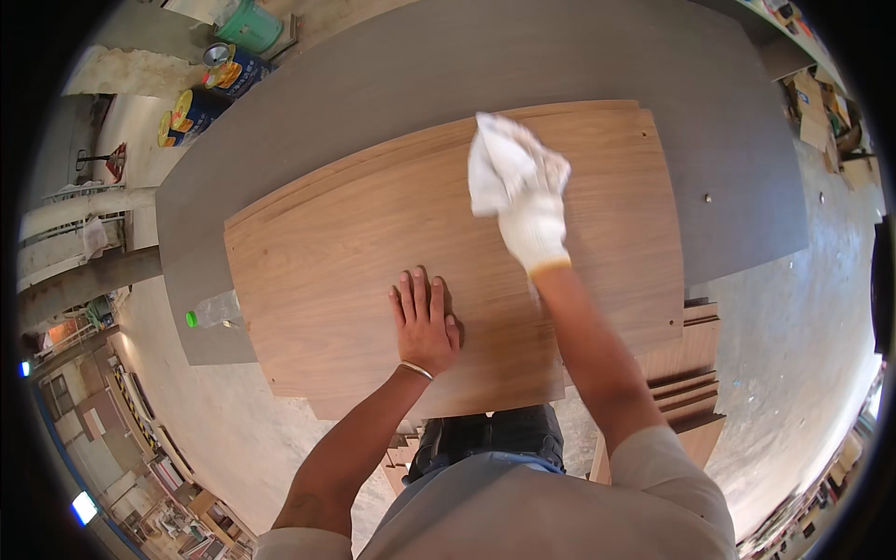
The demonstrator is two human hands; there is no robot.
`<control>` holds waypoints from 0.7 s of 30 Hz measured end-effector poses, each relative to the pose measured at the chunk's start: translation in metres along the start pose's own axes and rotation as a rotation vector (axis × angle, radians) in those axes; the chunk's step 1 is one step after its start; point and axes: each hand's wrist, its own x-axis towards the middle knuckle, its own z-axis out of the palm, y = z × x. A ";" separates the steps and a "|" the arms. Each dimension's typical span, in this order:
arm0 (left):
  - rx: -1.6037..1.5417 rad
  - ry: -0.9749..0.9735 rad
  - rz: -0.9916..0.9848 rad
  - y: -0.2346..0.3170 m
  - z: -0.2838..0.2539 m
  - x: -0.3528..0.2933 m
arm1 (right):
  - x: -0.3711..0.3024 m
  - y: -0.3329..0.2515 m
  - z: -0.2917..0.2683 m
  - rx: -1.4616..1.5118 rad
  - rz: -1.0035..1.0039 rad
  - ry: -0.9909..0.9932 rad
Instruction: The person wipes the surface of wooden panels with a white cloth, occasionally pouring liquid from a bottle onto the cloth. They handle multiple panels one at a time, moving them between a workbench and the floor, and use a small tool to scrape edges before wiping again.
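A brown wood-grain panel (373, 229) lies flat before me, with the edges of other panels showing beneath it. Bare and spread, my left hand (426, 327) rests palm down on its near middle part. My right hand (534, 224) wears a white knit glove and reaches to the far side of the panel. It holds a white cloth (499, 163) against the wood. Glove and cloth are slightly blurred, and the cloth partly hides the right fingers.
Under the panels is a large grey board (597, 65). A clear plastic bottle (217, 309) with a green cap lies at the left. More brown boards (686, 383) are stacked low at the right. Cans (198, 110) and a green bucket (250, 26) stand beyond the far left edge.
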 end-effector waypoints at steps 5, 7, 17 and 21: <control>0.007 -0.002 -0.023 -0.009 0.003 -0.009 | -0.006 -0.006 -0.001 -0.021 -0.066 -0.020; 0.012 0.002 -0.047 -0.012 0.002 -0.013 | -0.069 -0.022 -0.034 0.066 -0.013 -0.096; 0.035 -0.022 -0.013 -0.004 -0.001 -0.005 | 0.046 0.000 -0.012 -0.063 -0.056 -0.029; 0.050 -0.024 -0.056 -0.008 0.000 -0.011 | -0.121 0.003 -0.034 0.261 0.000 0.015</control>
